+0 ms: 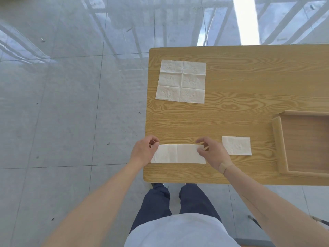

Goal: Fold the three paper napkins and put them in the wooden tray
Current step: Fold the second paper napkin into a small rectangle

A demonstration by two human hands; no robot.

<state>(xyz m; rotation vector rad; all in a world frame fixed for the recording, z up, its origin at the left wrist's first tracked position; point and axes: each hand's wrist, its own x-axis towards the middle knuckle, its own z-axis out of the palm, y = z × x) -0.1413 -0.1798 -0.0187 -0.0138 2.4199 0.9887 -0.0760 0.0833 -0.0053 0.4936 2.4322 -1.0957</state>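
A white napkin folded into a long strip [178, 154] lies near the front edge of the wooden table [240, 113]. My left hand [143, 151] pinches its far left corner and my right hand [212, 153] pinches its far right corner. A small folded napkin [236, 145] lies flat just right of my right hand. An unfolded square napkin [181, 81] with crease lines lies at the far left of the table. The wooden tray [277, 145] sits at the right edge of view, nothing visible in it.
The table's left and front edges are close to the strip. Grey tiled floor surrounds the table. My legs and shoes show below the front edge.
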